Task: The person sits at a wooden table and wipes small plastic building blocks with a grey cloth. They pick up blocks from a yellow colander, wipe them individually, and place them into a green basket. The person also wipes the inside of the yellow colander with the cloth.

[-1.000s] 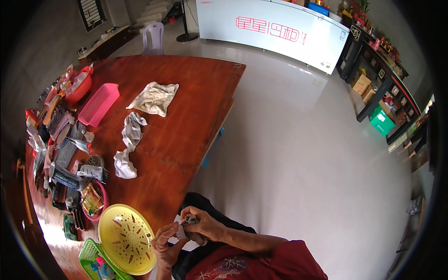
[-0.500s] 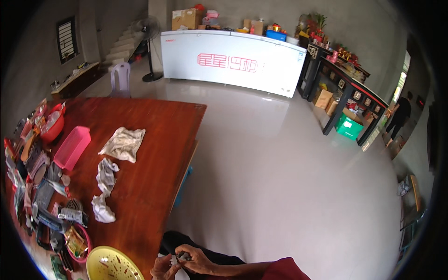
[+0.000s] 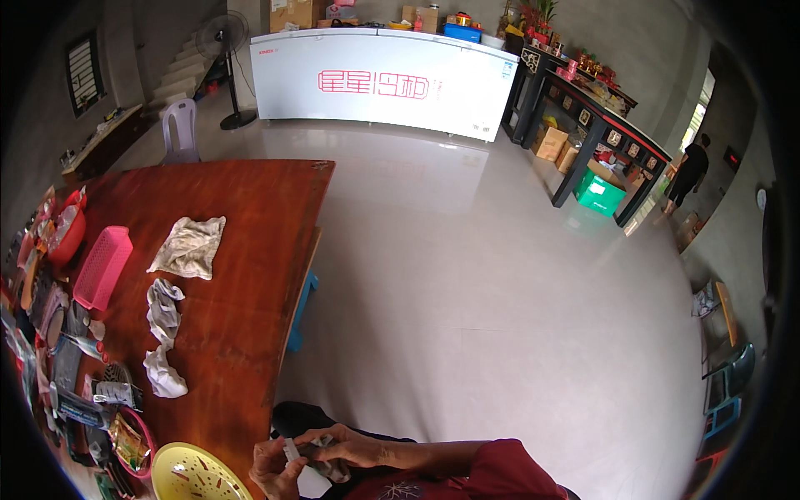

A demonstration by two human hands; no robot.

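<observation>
Low in the view, my two hands come together beside the table's near corner, over my lap. My left hand (image 3: pixel 268 471) pinches a small whitish strip-like piece (image 3: pixel 291 450), too small to name for sure. From the right reaches my right hand (image 3: pixel 354 448), fingers closed on a crumpled greyish cloth (image 3: pixel 337 470) that hangs beneath the palm. Its fingertips come close to the whitish piece; whether they touch it, I cannot tell. Just under the hands part of a white object (image 3: pixel 313 482) shows, mostly hidden. Left of them stands a yellow perforated basket (image 3: pixel 196 475) on the table.
The reddish-brown table (image 3: pixel 242 333) carries crumpled cloths (image 3: pixel 192 247), a pink basket (image 3: pixel 103 268) and clutter along its left side. Under its right edge stands a blue stool (image 3: pixel 303 312). Beyond are a white chest freezer (image 3: pixel 375 117), a fan (image 3: pixel 225 50) and a person (image 3: pixel 690 173) far right.
The view has shifted, so the room sits further left and higher. The whitish piece now stands more upright between my fingers, and more of the greyish cloth shows below my right hand.
</observation>
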